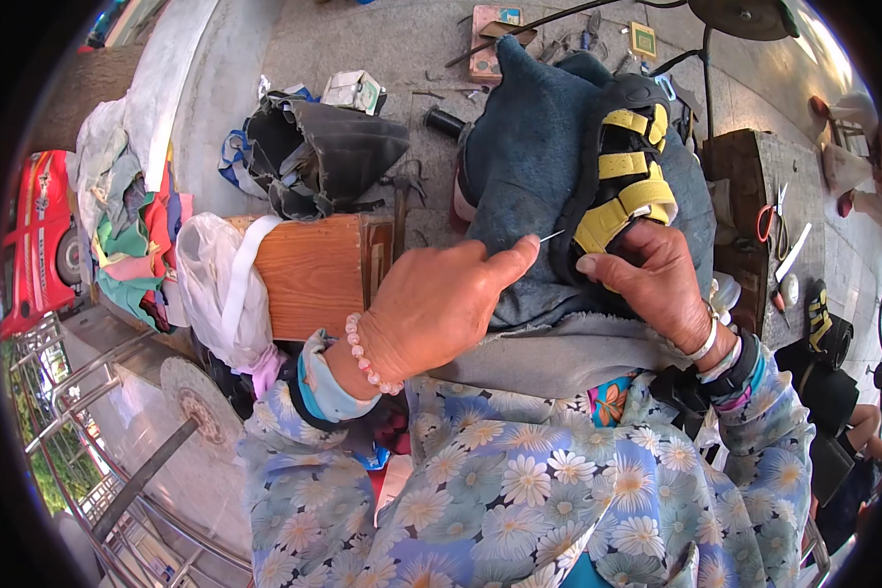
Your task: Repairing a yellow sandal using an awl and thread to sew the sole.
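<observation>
Over the sandal, left fingers pinch needle

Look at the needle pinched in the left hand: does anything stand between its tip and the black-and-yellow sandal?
Nothing visible does. The left hand pinches the needle, whose tip points across a short gap over the blue cloth to the sandal, steadied by the right hand.

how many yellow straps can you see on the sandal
3. All sit on the black sandal held by the right hand: top strap near the toe end, middle strap, lowest strap just above the fingers. The hand may hide more.
</observation>
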A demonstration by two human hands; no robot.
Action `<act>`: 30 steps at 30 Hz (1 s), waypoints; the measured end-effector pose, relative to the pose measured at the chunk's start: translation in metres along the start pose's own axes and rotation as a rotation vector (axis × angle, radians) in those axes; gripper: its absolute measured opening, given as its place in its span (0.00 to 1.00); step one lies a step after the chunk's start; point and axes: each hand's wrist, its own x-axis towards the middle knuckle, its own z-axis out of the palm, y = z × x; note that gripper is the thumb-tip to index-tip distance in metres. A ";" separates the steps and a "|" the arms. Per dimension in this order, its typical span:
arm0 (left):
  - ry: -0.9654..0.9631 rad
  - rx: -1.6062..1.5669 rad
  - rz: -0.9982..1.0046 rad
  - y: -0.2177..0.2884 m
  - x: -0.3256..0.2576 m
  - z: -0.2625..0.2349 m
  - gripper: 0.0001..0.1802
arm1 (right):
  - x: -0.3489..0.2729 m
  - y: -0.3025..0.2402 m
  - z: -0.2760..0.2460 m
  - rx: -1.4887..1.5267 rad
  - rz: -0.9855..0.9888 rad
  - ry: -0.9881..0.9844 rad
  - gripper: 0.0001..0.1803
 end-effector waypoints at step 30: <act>-0.243 -0.095 0.160 -0.028 0.031 -0.024 0.18 | 0.004 0.012 0.018 0.224 0.051 0.096 0.05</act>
